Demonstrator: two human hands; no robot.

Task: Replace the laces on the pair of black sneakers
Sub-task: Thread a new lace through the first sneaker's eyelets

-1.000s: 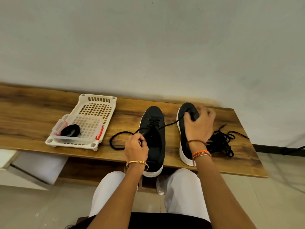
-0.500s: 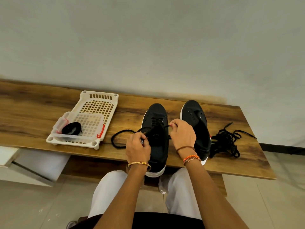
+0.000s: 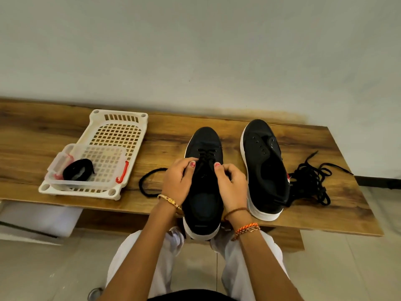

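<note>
Since one second earlier, the right hand (image 3: 233, 187) has been brought from the unlaced sneaker (image 3: 263, 168) to the near sneaker (image 3: 205, 181); with the left hand (image 3: 179, 181), fingers curled, the new lace (image 3: 152, 183) is pinched at the eyelets, suggesting lacing under way. Removed laces (image 3: 310, 181) lie on the bench (image 3: 314, 216). A coiled lace (image 3: 78, 170) is kept in a clear box (image 3: 121, 157) within the white basket (image 3: 95, 190).

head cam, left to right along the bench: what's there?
White basket holding a clear box with a coiled black lace → loose lace loop → left hand → sneaker being laced → right hand → unlaced sneaker → tangled pile of laces.
</note>
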